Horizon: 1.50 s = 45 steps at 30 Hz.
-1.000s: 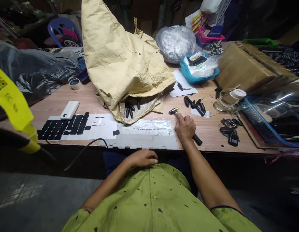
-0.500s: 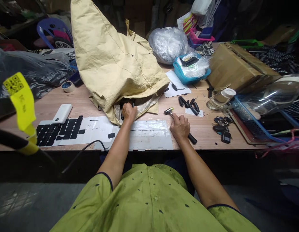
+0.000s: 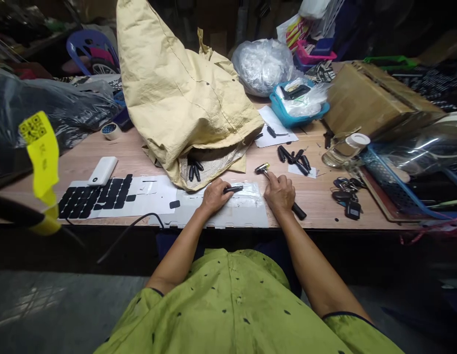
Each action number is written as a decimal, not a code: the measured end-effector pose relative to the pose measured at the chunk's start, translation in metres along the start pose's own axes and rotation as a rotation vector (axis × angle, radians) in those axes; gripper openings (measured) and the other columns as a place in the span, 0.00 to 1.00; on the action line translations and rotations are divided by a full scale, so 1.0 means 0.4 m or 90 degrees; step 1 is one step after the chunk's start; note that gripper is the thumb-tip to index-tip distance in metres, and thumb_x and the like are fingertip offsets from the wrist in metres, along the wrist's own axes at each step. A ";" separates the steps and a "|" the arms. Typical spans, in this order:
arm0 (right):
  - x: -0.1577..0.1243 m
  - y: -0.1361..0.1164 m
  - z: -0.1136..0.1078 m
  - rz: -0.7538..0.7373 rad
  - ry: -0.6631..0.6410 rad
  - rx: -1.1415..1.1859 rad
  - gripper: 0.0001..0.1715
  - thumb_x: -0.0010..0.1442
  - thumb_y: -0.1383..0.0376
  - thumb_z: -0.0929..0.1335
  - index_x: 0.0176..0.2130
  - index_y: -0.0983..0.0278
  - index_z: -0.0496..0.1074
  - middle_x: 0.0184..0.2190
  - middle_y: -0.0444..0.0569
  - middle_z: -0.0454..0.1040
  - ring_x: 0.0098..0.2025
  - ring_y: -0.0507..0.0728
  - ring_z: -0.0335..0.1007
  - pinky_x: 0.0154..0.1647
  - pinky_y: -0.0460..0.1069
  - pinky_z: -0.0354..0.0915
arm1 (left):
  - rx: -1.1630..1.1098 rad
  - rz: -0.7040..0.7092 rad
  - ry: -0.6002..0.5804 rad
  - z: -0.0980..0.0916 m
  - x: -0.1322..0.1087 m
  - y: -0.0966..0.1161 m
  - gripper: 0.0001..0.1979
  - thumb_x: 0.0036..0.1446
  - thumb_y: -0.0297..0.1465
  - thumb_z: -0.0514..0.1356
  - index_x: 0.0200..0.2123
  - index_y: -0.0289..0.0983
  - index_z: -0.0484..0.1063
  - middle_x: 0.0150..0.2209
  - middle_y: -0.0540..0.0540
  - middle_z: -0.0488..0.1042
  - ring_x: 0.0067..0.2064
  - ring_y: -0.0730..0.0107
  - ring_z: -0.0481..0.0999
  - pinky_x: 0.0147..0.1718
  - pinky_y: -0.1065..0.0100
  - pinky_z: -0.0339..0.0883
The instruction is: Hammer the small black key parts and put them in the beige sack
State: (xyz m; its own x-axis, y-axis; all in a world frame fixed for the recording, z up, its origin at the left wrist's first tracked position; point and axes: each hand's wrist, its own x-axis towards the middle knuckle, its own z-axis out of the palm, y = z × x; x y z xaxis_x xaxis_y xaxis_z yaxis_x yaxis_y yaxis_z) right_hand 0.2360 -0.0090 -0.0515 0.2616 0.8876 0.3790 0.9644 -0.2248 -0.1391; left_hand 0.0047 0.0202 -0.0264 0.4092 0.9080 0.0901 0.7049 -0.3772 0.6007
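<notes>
Black part in left hand, hammer in right

Black part [image 3: 235, 189] over the pale board [image 3: 246, 216], fingers of left hand [image 3: 213, 195] closed on it. Right hand [image 3: 281, 193] wrapped around hammer [image 3: 262, 168]. Sack [image 3: 191, 93] behind, mouth open, more parts [image 3: 195, 170] inside. Keys [image 3: 351, 209] well to the right.

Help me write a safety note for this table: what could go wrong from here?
The right hand grips a hammer, and the left hand holds a small black piece nearby, so a stray blow might hit the left hand. Other black pieces lie loose in the open mouth of the sack and could spill out if it is bumped.
</notes>
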 end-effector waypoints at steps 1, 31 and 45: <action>0.001 -0.001 0.000 0.005 -0.002 0.003 0.24 0.64 0.67 0.62 0.57 0.60 0.75 0.37 0.54 0.67 0.40 0.60 0.57 0.34 0.52 0.47 | -0.006 0.007 0.003 0.003 0.002 -0.006 0.07 0.58 0.31 0.63 0.41 0.40 0.78 0.38 0.46 0.74 0.43 0.62 0.74 0.45 0.63 0.68; -0.151 -0.107 -0.098 -0.123 -0.176 0.412 0.31 0.68 0.67 0.57 0.66 0.54 0.67 0.48 0.51 0.80 0.50 0.58 0.76 0.53 0.53 0.71 | -0.077 -0.024 -0.011 0.026 0.025 -0.015 0.08 0.53 0.33 0.69 0.38 0.44 0.84 0.34 0.49 0.74 0.41 0.64 0.74 0.42 0.65 0.67; -0.096 -0.032 -0.071 -0.042 -0.087 0.298 0.28 0.68 0.65 0.59 0.63 0.56 0.71 0.49 0.53 0.78 0.48 0.59 0.74 0.45 0.51 0.69 | -0.101 -0.018 -0.010 0.024 0.021 -0.022 0.08 0.55 0.33 0.67 0.40 0.41 0.82 0.37 0.48 0.76 0.41 0.65 0.74 0.43 0.65 0.68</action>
State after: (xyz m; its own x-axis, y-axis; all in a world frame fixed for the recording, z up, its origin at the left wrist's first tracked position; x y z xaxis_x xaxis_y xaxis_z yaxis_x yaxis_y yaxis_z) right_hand 0.2146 -0.0516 -0.0384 0.1631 0.9455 0.2819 0.8496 0.0107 -0.5273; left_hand 0.0076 0.0293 -0.0385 0.3997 0.9147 0.0600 0.6161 -0.3165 0.7213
